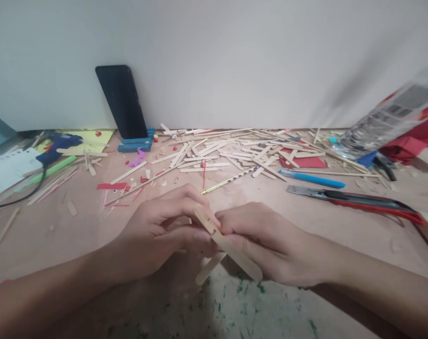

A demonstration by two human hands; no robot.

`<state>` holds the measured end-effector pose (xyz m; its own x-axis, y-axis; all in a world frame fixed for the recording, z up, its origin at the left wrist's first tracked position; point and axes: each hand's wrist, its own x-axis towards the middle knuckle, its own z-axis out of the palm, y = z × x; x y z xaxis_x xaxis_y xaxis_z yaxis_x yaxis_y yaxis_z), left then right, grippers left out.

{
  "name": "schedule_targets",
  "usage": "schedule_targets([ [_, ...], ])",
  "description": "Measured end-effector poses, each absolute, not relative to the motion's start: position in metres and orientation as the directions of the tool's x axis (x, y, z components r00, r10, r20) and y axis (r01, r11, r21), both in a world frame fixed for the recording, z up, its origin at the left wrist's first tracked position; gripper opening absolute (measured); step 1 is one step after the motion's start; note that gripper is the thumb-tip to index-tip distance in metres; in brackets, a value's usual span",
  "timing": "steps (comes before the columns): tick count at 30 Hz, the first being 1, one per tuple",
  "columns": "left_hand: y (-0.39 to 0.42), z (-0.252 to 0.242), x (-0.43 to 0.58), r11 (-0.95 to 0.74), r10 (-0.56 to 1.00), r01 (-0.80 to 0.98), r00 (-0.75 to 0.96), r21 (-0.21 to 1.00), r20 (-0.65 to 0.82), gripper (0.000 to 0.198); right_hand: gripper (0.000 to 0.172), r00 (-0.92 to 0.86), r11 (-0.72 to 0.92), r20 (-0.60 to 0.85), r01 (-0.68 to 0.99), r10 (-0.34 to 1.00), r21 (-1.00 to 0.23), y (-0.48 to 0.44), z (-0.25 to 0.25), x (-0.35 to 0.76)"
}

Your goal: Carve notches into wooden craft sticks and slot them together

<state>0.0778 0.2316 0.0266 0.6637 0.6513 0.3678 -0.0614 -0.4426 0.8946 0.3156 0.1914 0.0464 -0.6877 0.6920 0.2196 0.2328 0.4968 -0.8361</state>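
Close together above the tabletop, my left hand (161,230) and my right hand (270,240) are both closed on wooden craft sticks. The nearer craft stick (240,256) slants from upper left to lower right across my fingertips, with small dark marks near its upper part. Below it a second craft stick (209,270) pokes out at a crossing angle toward the lower left. Whether the two sticks are joined is hidden by my fingers. The left thumb and fingers pinch at the crossing, and the right fingers curl against the nearer stick from the other side.
Many loose craft sticks (214,150) lie along the wall. A black phone (122,101) leans upright on a blue stand (136,142). At right lie a box cutter (355,200), blade out, a blue pen (313,179) and a clear plastic package (386,113). A glue gun (59,148) rests at left.
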Motion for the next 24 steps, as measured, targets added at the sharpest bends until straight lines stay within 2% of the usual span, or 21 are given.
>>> schedule_targets([
  [2,0.230,0.027,0.078,-0.359,0.675,-0.055,0.674,0.932,0.300,0.005,0.032,-0.686,0.446,0.175,0.238,0.706,-0.863,0.190,0.046,0.315],
  [4,0.228,0.027,0.078,-0.291,0.689,-0.062,0.678,0.955,0.254,0.004,0.032,-0.685,0.467,0.190,0.244,0.703,-0.850,0.189,0.045,0.314],
  [8,0.222,0.027,0.081,-0.286,0.667,-0.112,0.690,0.952,0.281,0.004,0.035,-0.693,0.505,0.225,0.229,0.685,-0.832,0.189,0.043,0.313],
  [13,0.223,0.028,0.084,-0.188,0.673,-0.154,0.699,0.970,0.241,0.006,0.038,-0.695,0.425,0.180,0.197,0.696,-0.883,0.188,0.045,0.312],
  [15,0.226,0.028,0.083,-0.112,0.682,-0.166,0.705,0.980,0.197,0.009,0.040,-0.691,0.333,0.128,0.171,0.711,-0.927,0.187,0.046,0.311],
  [20,0.232,0.030,0.077,-0.027,0.674,-0.070,0.736,0.997,0.070,0.015,0.040,-0.662,-0.087,-0.119,0.080,0.740,-0.993,0.188,0.044,0.312],
  [24,0.227,0.031,0.080,-0.003,0.731,-0.104,0.678,0.995,0.074,0.019,0.039,-0.620,-0.151,-0.167,0.078,0.767,-0.985,0.190,0.044,0.312],
])
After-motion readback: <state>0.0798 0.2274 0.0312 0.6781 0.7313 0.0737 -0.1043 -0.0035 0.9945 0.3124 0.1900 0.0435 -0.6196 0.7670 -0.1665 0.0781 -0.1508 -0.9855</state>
